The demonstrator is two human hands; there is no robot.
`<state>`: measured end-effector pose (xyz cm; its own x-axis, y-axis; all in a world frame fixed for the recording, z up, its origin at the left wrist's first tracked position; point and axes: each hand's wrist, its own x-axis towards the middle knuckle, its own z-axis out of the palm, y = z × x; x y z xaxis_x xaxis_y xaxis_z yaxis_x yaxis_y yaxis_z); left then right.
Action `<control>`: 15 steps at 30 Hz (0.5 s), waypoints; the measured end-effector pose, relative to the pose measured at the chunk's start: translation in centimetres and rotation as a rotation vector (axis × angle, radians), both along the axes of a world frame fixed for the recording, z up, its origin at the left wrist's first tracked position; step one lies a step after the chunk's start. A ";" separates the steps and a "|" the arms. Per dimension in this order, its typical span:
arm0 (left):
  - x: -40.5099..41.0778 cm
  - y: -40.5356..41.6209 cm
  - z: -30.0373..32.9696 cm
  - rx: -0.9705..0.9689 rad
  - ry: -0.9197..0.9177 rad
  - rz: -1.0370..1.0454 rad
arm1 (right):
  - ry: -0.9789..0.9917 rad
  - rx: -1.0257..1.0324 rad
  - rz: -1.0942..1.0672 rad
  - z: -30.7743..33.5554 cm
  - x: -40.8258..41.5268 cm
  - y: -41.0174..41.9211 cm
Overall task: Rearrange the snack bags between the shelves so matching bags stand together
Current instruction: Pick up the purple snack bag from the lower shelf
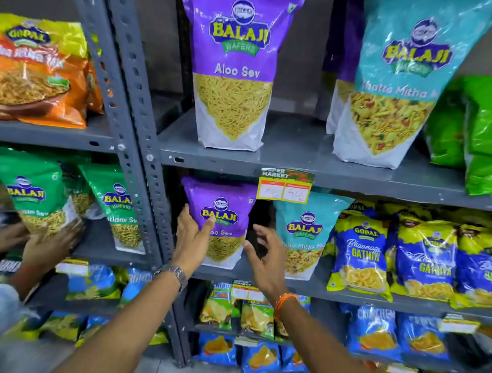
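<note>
From the head view, the left hand (192,237) lies flat against the left edge and front of the purple Aloo Sev bag (219,222), fingers spread, not closed around it. The bag stands upright on the middle shelf (313,288). Just right of it, the right hand (264,260) hangs open and empty, the teal Khatta Mitha bag (303,234) beyond it.
</note>
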<state>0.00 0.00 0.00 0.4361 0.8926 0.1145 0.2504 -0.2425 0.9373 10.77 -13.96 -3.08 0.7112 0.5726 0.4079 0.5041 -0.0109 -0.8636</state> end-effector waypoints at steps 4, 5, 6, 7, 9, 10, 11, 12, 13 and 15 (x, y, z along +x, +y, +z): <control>1.6 2.2 -1.0 -0.172 -0.066 0.003 | 0.244 -0.184 0.055 -2.3 1.5 2.9; 2.1 2.7 -1.3 -0.213 -0.112 -0.002 | 0.266 -0.206 0.075 -3.1 2.1 3.8; 2.3 2.9 -1.4 -0.238 -0.151 -0.010 | 0.283 -0.228 0.091 -3.3 2.5 4.5; 2.7 3.2 -1.7 -0.249 -0.195 -0.016 | 0.303 -0.233 0.113 -3.9 3.1 5.2; 3.2 3.6 -2.2 -0.262 -0.269 -0.013 | 0.337 -0.219 0.176 -4.3 4.0 6.1; 3.3 3.7 -2.4 -0.252 -0.285 -0.014 | 0.358 -0.217 0.195 -4.4 4.4 6.6; 3.3 3.8 -2.7 -0.229 -0.284 -0.010 | 0.371 -0.220 0.218 -4.5 4.7 6.9; 3.3 3.6 -2.8 -0.202 -0.281 -0.010 | 0.373 -0.232 0.241 -4.5 4.9 7.3; 3.2 3.7 -3.2 -0.187 -0.275 -0.008 | 0.376 -0.239 0.264 -4.6 5.1 7.7; 2.9 3.8 -3.8 -0.168 -0.261 -0.006 | 0.397 -0.243 0.291 -4.6 5.1 7.9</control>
<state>2.85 3.80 -3.78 0.4164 0.9061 0.0746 -0.0049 -0.0798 0.9968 15.87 -6.08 -7.66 0.5818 0.8128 -0.0278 0.1522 -0.1424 -0.9780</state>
